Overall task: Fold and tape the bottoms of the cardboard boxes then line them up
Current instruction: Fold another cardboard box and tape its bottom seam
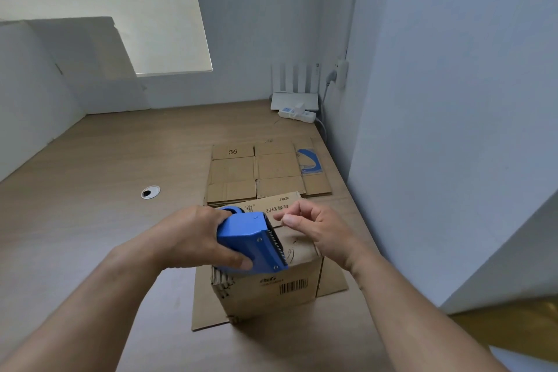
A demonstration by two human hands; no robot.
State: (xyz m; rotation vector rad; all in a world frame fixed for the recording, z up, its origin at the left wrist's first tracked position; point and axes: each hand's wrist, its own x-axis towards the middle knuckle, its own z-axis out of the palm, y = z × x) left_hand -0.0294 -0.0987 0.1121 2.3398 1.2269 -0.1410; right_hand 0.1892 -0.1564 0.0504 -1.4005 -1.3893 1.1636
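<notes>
Here, left hand grips blue dispenser; flattened box reads "36".

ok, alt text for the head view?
A person's left hand grips a blue tape dispenser over an assembled cardboard box on a wooden desk; the right hand, loosely curled, hovers beside its toothed blade. Flattened boxes lie behind, near the wall.

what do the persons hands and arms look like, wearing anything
No sleeves show: the left hand and right hand, and the arms behind them, are bare to the frame's edge. No gloves, rings, watch or bands.
</notes>
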